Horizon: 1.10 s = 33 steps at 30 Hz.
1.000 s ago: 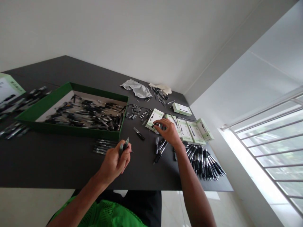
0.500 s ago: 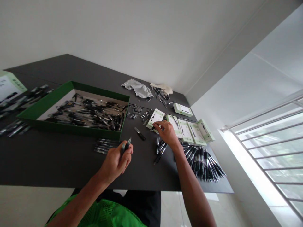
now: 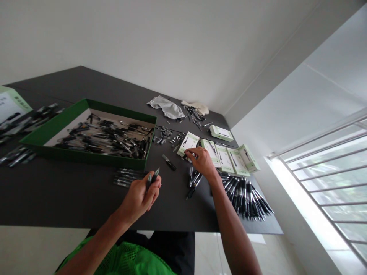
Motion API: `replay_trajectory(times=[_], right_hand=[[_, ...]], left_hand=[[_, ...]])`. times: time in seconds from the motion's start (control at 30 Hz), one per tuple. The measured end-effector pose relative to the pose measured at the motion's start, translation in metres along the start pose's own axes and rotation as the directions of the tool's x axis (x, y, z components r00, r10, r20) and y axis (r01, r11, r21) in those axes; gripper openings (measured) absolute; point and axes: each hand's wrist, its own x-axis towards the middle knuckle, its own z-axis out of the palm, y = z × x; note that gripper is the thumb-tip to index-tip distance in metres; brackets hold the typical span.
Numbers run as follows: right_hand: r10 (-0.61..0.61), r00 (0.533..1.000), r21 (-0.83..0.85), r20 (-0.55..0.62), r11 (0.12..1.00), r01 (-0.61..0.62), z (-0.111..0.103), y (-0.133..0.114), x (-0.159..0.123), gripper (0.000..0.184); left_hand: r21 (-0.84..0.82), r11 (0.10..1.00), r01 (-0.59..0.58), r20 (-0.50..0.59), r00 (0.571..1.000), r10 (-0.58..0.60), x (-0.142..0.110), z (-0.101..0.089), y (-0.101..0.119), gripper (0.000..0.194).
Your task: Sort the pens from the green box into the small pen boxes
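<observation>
My left hand [image 3: 143, 193] is closed around two pens [image 3: 153, 177], their pointed grey tips sticking up past the thumb and forefinger. Over the near end of a small white and green pen box [image 3: 189, 143] is my right hand [image 3: 200, 158], thumb and fingers pinched together. A small dark bit shows at those fingertips, too little to name. Between the hands a single dark pen part with a clear end [image 3: 169, 162] lies on the table. Below my right hand are a few loose black pens [image 3: 195, 182]. A row of pens [image 3: 124, 177] lies just left of my left hand.
A green tray [image 3: 86, 156] full of loose pen parts stands left. More white and green boxes [image 3: 232, 158] line up at right, above a fan of black pens [image 3: 248, 198]. Small parts [image 3: 163, 134], a grey bag [image 3: 168, 107] and a pale cloth-like bag [image 3: 197, 107] lie behind.
</observation>
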Motion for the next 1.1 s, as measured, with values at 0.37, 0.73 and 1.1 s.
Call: replay_trajectory(times=[0.37, 0.73, 1.1], right_hand=[[0.004, 1.000, 0.017, -0.001, 1.000, -0.004, 0.0010, 0.0022, 0.0007, 0.023], [0.000, 1.000, 0.008, -0.025, 1.000, 0.000, 0.0061, 0.0008, 0.0011, 0.022], [0.005, 1.000, -0.038, 0.007, 0.999, -0.004, 0.0026, -0.0020, 0.0015, 0.022]], left_hand=[[-0.012, 1.000, -0.003, -0.005, 1.000, 0.003, 0.0010, 0.0008, -0.0018, 0.036], [-0.030, 0.999, -0.018, -0.002, 1.000, 0.018, -0.0005, 0.0009, -0.0028, 0.034], [-0.042, 0.999, -0.029, 0.007, 1.000, 0.030, -0.0010, 0.0010, -0.0037, 0.030]])
